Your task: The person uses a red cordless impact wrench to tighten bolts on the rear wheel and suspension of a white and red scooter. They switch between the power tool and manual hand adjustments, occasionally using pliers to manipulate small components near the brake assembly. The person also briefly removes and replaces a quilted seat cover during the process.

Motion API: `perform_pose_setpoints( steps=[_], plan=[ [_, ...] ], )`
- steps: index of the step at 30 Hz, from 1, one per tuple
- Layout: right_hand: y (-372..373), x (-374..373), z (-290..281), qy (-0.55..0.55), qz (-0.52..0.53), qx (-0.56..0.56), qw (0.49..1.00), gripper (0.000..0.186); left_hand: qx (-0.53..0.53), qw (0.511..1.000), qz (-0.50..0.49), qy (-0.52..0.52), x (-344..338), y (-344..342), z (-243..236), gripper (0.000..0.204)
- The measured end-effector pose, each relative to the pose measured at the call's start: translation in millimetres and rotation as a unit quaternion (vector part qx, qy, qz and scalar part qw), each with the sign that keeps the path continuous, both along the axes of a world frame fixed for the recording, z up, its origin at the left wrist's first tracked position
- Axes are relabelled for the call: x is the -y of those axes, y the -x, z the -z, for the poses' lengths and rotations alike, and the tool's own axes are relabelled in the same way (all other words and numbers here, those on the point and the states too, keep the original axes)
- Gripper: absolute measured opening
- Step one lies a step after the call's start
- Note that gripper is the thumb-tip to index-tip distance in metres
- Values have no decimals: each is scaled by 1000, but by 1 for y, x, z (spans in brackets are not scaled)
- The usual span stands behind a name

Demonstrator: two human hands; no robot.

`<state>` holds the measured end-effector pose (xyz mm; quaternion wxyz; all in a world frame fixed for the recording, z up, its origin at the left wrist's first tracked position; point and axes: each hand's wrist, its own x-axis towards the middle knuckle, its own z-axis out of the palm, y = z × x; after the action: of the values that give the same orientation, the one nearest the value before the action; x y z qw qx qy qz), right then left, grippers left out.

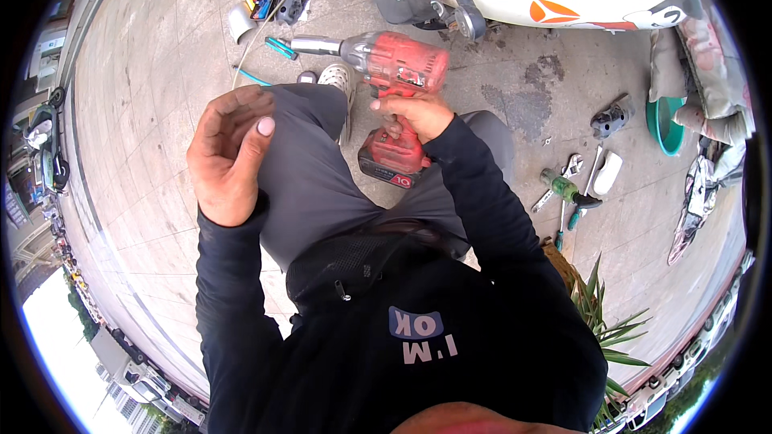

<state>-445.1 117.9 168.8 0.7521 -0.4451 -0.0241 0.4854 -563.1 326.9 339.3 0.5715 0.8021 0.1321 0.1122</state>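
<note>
The right grip closes round the handle of the red impact wrench, held between the knees; the left grip, loosely spread and empty, could best steady the heavy tool.

Lettering on black top, battery.

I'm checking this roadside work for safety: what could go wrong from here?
Only the right hand grips the red power tool, so it might slip and hit the light shoe. The bare, open left hand could get pinched if it strays near the metal socket. The loose wrench might trip someone.
</note>
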Motion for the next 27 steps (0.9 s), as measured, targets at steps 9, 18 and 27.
perform_pose_setpoints(
  steps=[9,18,27],
  plan=[
    [-113,-185,-180,67,110,589,798,76,167,909,-17,381,-141,-204,9,32],
    [-182,-38,-187,585,103,674,440,38,-140,928,278,205,-235,-519,140,25],
    [-247,-27,-163,675,0,700,232,46,-337,731,559,197,-114,-638,321,45]
  ],
)
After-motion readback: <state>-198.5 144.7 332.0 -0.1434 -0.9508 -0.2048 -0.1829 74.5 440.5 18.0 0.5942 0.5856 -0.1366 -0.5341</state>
